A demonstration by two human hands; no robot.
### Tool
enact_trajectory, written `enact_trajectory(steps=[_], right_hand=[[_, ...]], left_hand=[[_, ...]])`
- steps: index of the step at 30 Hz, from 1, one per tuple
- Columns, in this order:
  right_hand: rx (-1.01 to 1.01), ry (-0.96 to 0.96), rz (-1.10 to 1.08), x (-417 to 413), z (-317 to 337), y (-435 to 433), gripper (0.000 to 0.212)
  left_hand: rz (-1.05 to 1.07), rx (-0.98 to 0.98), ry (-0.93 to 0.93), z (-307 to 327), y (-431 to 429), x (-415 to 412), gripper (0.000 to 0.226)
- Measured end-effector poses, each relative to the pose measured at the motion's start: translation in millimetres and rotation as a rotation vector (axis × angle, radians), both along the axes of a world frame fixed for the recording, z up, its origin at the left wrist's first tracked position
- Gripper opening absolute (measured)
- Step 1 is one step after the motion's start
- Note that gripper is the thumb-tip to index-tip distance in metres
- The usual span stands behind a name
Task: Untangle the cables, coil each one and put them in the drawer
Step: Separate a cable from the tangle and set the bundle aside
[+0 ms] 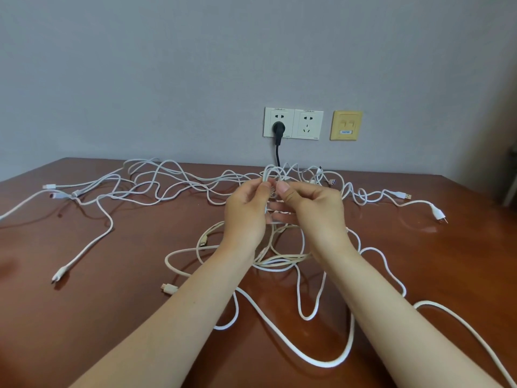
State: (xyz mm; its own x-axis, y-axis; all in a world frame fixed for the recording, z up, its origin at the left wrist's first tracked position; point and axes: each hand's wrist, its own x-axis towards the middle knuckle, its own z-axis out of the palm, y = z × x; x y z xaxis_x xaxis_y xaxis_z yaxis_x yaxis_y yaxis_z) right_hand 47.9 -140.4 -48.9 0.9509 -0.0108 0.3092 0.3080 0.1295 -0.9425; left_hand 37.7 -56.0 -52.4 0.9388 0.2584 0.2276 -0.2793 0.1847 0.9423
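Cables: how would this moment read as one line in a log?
step: untangling | left hand: pinches cables | right hand: pinches cables | cables: tangled, spread on table | drawer: not in view

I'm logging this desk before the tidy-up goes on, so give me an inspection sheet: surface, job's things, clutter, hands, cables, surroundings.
Surface: glossy reddish-brown table.
Job's things: white cables, tangled across it, none coiled; drawer not in view.
Clutter: nothing seen.
Grippers: left hand and right hand, raised, each pinch strands of the tangle's middle.
Cables: loose ends include a two-pin plug and a USB connector at the right; a black power cord hangs from the left wall socket.
Surroundings: grey wall, a free socket, a yellow data plate.
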Motion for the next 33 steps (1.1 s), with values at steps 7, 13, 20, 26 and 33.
enact_trajectory(steps=[7,13,20,26,33], right_hand=[[0.019,0.299,0.114,4.1,11.7,-16.4,0.016],[-0.094,0.485,0.274,8.2,20.3,-37.2,0.027],[-0.079,0.492,0.224,9.4,17.2,-40.3,0.03],[-0.006,0.218,0.148,4.8,10.5,-26.8,0.013],[0.094,0.096,0.053,5.0,7.6,-17.6,0.015]], left_hand=[[0.104,0.4,-0.17,-14.0,1.5,6.6,0.026],[-0.086,0.541,-0.236,-9.9,6.3,4.8,0.025],[-0.184,0.52,-0.237,-4.8,9.5,1.1,0.035],[-0.159,0.442,-0.258,-4.0,10.8,3.2,0.03],[-0.096,0.379,-0.284,-6.5,4.2,6.6,0.037]])
